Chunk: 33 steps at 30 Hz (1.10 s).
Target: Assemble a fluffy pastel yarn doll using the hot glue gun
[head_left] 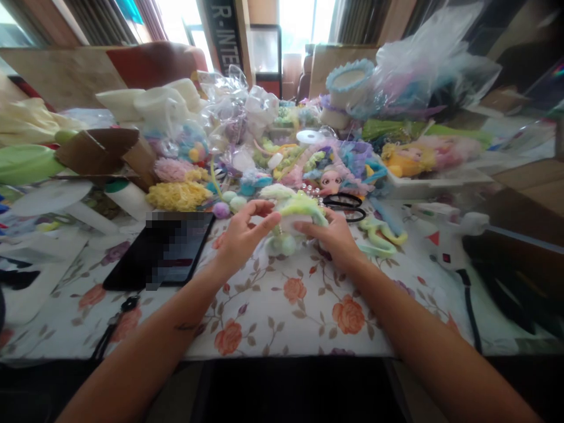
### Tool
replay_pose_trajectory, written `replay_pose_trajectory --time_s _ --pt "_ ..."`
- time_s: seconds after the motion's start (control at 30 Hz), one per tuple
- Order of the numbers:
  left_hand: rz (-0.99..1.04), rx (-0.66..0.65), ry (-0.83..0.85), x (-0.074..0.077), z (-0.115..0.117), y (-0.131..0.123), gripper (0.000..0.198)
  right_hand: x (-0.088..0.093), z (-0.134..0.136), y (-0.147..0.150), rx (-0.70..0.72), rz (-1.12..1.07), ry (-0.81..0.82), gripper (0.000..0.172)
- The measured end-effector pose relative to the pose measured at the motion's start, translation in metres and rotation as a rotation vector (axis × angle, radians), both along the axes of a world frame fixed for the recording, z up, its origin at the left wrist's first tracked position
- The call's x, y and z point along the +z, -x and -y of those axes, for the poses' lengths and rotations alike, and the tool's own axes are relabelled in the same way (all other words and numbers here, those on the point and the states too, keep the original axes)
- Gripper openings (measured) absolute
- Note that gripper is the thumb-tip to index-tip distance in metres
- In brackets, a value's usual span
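Observation:
Both hands meet around a small pale green and white fluffy craft piece above the flowered tablecloth. My left hand is at the piece's left side, thumb and fingers curved against its edge. From the right, my right hand grips it, with the thumb across a white flat part. Pale green pom-poms hang or lie just below; which of the two I cannot tell. Black-handled scissors lie right behind my right hand. A green-blue fuzzy strip is to the right.
A black tablet lies at left. A white glue gun with a black cord stands at right. Behind the hands are yellow fluffy trim, a cardboard box, a doll head, a white tray and plastic bags.

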State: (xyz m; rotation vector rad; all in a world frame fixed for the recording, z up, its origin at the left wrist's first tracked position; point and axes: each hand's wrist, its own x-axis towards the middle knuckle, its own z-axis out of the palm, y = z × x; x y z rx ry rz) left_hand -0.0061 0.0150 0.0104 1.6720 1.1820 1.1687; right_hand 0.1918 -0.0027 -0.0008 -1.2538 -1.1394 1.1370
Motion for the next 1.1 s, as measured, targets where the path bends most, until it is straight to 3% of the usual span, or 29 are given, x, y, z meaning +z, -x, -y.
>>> replay_pose_trajectory --time_s 0.13,0.2,0.37,0.53,0.67,0.77,0.9,0.97,1.1 --pt "-0.109 -0.135 0.188 0.004 0.006 0.0 0.073 0.002 0.0 -0.004 0.032 0.017 -0.02 0.042" --pt "-0.095 -0.172 0.231 0.005 0.008 -0.001 0.077 0.002 0.001 -0.005 0.088 0.081 -0.067 0.038" --pt "-0.022 -0.242 0.27 0.011 0.013 -0.004 0.063 0.001 0.004 -0.005 0.183 0.218 -0.217 0.033" --pt "0.123 -0.286 0.364 0.007 0.014 -0.005 0.057 0.006 0.006 -0.005 0.186 0.287 -0.224 0.033" --pt "0.305 -0.326 0.474 0.005 0.015 -0.008 0.048 0.008 0.006 -0.008 0.125 0.329 -0.205 0.05" --pt "0.429 -0.281 0.572 0.006 0.017 -0.012 0.041 0.005 0.004 -0.011 0.081 0.324 -0.173 0.063" --pt "0.55 -0.197 0.649 0.005 0.016 -0.015 0.038 0.001 0.002 -0.012 0.056 0.33 -0.195 0.061" --pt "0.624 -0.192 0.682 0.003 0.015 -0.016 0.035 0.001 0.002 -0.012 -0.035 0.386 -0.289 0.055" --pt "0.674 -0.203 0.736 -0.001 0.016 -0.018 0.032 0.006 0.008 -0.01 -0.295 0.646 -0.708 0.023"
